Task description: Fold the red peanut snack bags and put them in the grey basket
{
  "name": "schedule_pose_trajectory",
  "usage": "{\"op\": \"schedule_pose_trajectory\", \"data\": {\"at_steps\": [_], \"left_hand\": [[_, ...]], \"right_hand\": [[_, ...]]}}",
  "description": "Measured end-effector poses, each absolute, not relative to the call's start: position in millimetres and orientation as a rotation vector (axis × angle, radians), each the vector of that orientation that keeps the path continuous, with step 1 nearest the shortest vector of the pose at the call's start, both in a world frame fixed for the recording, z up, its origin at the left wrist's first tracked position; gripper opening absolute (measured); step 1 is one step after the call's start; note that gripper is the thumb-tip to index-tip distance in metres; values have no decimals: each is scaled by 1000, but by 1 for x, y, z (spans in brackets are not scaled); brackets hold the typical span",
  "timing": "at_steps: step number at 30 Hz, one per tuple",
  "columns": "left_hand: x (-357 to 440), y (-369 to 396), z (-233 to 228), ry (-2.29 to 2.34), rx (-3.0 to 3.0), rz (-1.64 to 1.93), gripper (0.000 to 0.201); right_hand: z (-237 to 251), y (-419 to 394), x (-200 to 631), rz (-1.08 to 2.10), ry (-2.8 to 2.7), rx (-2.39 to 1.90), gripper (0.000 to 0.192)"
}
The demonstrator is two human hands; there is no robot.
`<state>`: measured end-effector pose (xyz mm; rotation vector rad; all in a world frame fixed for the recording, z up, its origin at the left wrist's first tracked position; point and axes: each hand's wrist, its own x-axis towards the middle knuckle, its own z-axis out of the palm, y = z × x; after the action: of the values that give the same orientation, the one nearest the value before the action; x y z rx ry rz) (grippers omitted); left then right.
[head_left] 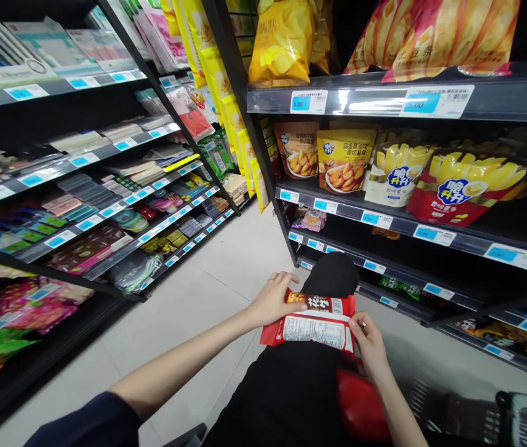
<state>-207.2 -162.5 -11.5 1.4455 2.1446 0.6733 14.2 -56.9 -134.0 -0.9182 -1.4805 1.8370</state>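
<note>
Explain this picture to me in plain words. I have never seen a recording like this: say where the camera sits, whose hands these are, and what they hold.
The camera sits on a person's head and looks down a shop aisle. Both arms belong to that person. The left hand and the right hand grip a red snack packet by its two ends, over the person's dark-clothed lap. To the right, shelves carry snack bags above blue price tags. To the left, a rack holds small packaged goods. Pale floor tiles run between.

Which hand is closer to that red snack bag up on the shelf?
Right. The right hand sits below the red snack bag, toward its side; the left hand is farther left. Both hold a red packet.
</note>
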Motion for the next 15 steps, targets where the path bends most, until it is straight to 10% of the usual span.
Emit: {"op": "schedule_pose_trajectory", "data": {"at_steps": [9, 15], "left_hand": [[-203, -205, -42, 1425, 486, 1153, 45], [-201, -180, -36, 1472, 617, 1165, 46]], "right_hand": [[-130, -58, 18, 2232, -1155, -813, 28], [-126, -38, 38, 1903, -1376, -948, 31]]}}
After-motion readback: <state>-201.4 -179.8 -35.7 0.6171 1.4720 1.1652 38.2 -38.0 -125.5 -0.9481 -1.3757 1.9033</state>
